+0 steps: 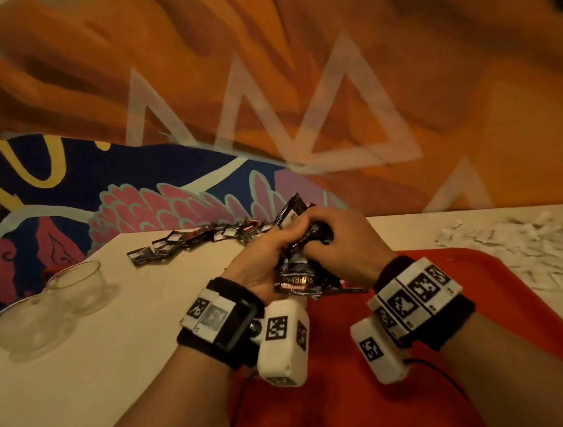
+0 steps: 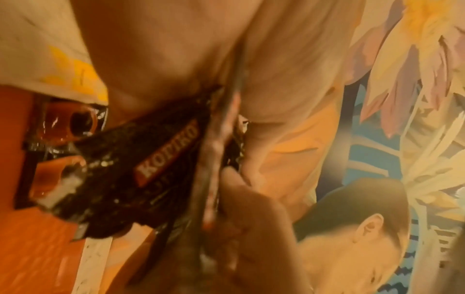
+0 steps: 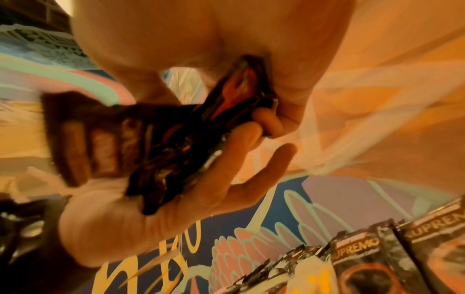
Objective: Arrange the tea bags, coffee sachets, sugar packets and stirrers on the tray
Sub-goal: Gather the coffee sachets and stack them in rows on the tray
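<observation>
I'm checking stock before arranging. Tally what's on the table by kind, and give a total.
Clear cups: 2
Red tray: 1
Coffee sachets: too overlapped to count; a bundle gripped by the left hand and right hand, more lying at the table's far edge
White packets: blurred heap, cannot count
Total counted: 3

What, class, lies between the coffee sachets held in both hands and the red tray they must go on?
Nothing visible. Both the left hand and right hand hold the coffee sachets directly over the red tray, with only open air below.
</observation>
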Tool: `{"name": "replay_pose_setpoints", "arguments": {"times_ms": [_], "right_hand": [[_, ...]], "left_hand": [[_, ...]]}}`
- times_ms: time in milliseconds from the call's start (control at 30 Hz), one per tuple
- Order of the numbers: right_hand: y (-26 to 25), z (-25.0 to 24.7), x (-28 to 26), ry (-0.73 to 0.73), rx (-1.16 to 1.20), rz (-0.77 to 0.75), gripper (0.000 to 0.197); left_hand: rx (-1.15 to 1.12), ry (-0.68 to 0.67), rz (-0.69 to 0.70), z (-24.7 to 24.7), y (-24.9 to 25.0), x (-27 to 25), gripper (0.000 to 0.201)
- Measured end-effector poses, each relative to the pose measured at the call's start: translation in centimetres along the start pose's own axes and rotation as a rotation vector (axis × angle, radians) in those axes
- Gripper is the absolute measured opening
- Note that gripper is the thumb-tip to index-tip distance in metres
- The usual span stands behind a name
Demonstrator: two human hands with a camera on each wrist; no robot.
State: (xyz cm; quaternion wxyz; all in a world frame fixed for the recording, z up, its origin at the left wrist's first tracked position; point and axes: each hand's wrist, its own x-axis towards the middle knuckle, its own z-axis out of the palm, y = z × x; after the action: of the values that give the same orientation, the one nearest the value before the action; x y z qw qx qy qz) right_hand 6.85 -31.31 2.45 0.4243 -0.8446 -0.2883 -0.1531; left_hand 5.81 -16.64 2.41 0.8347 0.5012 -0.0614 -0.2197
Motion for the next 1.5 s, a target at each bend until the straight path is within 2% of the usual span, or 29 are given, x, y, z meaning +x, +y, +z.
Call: {"name": "replay_pose_setpoints", "arguments": {"times_ms": [133, 267, 400, 600, 700, 767, 867, 967, 1000, 1067, 1133, 1200, 1300, 1433, 1500], "right_hand": [[1.2, -1.1, -0.6, 0.042, 0.054, -0.026, 0.027], [2.0, -1.4, -0.9, 0.104, -0.078, -0.07, 0.032], [2.9, -1.1, -1.2, 0.11, -0.109, -0.079, 0.032], [2.9, -1.5, -1.9, 0.14, -0.118, -0.186, 0.037], [3.0, -1.7, -2.1, 0.069, -0.154, -0.178, 0.037], [2.9, -2.1, -2.1, 0.022, -0.138, -0.148, 0.04], [1.5, -3.6, -2.5, -0.093, -0.124, -0.066, 0.059], [-0.6, -4.1, -3.3, -0.337, -0.33, -0.065, 0.102], [-1.0, -3.7, -3.6, -0.391, -0.423, -0.07, 0.112], [-1.3, -2.5, -3.7, -0.407, -0.539, -0.043, 0.12], [-1.0, -1.9, -3.5, -0.353, -0.564, -0.018, 0.112], [-0.5, -2.0, -3.3, -0.298, -0.543, -0.059, 0.095], [-0.3, -2.2, -3.2, -0.275, -0.458, -0.128, 0.08], [-0.7, -2.0, -3.6, -0.258, -0.433, -0.188, 0.083], [-1.2, -1.9, -3.8, -0.271, -0.522, -0.169, 0.097]], "left_hand": [[-0.092, 0.039, 0.083, 1.3, -1.5, 1.5, 0.057], [-0.212, 0.06, 0.098, 2.5, -2.8, 2.2, 0.039], [-0.306, 0.068, 0.13, 3.1, -4.0, 1.9, 0.044], [-0.207, 0.063, 0.111, 3.2, -4.9, 0.9, 0.03], [-0.15, 0.07, 0.097, 2.9, -5.5, 0.7, 0.024], [-0.104, 0.104, 0.16, 2.7, -5.6, 0.6, 0.022], [-0.068, 0.176, 0.282, 2.5, -5.2, 0.4, 0.023], [-0.031, 0.25, 0.377, 2.4, -4.8, 0.5, 0.026], [-0.022, 0.234, 0.371, 2.5, -4.9, 0.4, 0.028], [-0.01, 0.161, 0.321, 2.6, -5.1, 0.3, 0.033], [0.005, 0.109, 0.281, 2.5, -5.2, 0.1, 0.04], [-0.009, 0.066, 0.247, 2.1, -5.1, 0.1, 0.047], [-0.088, 0.007, 0.193, 1.3, -4.9, 0.0, 0.043], [-0.111, -0.049, 0.17, 0.7, -4.6, -0.1, 0.037], [-0.071, 0.013, 0.209, 0.8, -4.7, 0.1, 0.04]]}}
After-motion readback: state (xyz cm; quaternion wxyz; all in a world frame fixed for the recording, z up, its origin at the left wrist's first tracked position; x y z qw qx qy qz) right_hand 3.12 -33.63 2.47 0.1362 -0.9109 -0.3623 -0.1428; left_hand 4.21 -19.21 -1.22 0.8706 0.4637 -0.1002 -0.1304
